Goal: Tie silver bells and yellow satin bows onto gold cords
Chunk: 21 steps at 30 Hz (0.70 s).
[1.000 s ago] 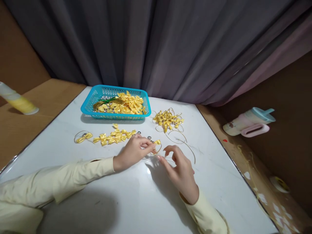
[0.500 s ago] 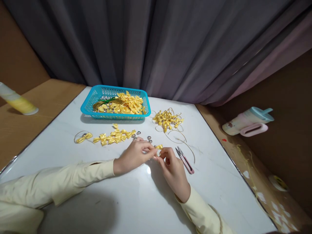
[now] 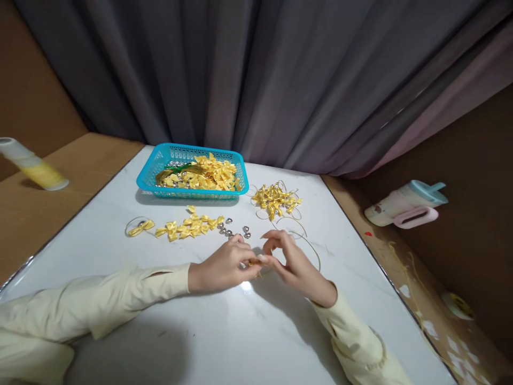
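My left hand (image 3: 226, 263) is closed in a pinch on a small yellow ribbon bow (image 3: 253, 262), mostly hidden by the fingers. My right hand (image 3: 298, 267) meets it from the right; its thumb presses at the bow's end while the index finger arches above. What the right fingers grip is too small to make out. Just beyond the hands lie several silver heart-shaped beads (image 3: 246, 231). More yellow bows (image 3: 192, 227) are spread to their left. One bow with a looped cord (image 3: 140, 228) lies apart at the left. A curved gold cord (image 3: 315, 248) runs behind my right hand.
A blue basket (image 3: 141, 182) at the back holds yellow bows, beads and a bundle of gold cords. Right of it is a pile of corded bows (image 3: 276, 199). A tumbler (image 3: 401, 203) lies at the right; a yellow-wound spool (image 3: 42, 171) is on the left.
My right hand has shifted right and lowered, its index finger lifting, and now covers the thread snips. The bow has turned down between my left fingers and is less visible.
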### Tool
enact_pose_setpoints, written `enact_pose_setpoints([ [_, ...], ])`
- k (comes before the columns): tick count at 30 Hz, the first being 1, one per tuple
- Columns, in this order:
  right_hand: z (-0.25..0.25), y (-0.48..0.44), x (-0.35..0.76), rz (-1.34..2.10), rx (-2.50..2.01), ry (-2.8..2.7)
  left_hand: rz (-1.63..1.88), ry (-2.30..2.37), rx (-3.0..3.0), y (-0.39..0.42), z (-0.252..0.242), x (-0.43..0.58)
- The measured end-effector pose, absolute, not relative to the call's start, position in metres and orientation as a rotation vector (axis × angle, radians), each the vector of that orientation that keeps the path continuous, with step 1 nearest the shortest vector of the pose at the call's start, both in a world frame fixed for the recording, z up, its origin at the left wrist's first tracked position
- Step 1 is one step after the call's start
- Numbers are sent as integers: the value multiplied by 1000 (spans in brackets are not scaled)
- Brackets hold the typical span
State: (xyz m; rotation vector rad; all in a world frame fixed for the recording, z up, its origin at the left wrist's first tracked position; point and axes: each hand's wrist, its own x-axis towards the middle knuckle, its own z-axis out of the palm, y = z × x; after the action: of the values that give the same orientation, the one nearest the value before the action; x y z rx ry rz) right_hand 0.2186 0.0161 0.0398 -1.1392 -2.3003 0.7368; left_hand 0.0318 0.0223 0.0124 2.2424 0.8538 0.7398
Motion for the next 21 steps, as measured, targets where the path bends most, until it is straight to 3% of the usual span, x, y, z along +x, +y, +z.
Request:
enact_pose_setpoints([
  [5, 35, 31, 211, 1373, -985, -2123, 665, 857, 2124, 25, 15, 29],
  [10, 30, 36, 205, 1739, -942, -1708, 633, 852, 2012, 25, 14, 26],
  [21, 27, 50, 223, 1569, -1032, -1560, 632, 811, 1948, 16, 10, 26],
])
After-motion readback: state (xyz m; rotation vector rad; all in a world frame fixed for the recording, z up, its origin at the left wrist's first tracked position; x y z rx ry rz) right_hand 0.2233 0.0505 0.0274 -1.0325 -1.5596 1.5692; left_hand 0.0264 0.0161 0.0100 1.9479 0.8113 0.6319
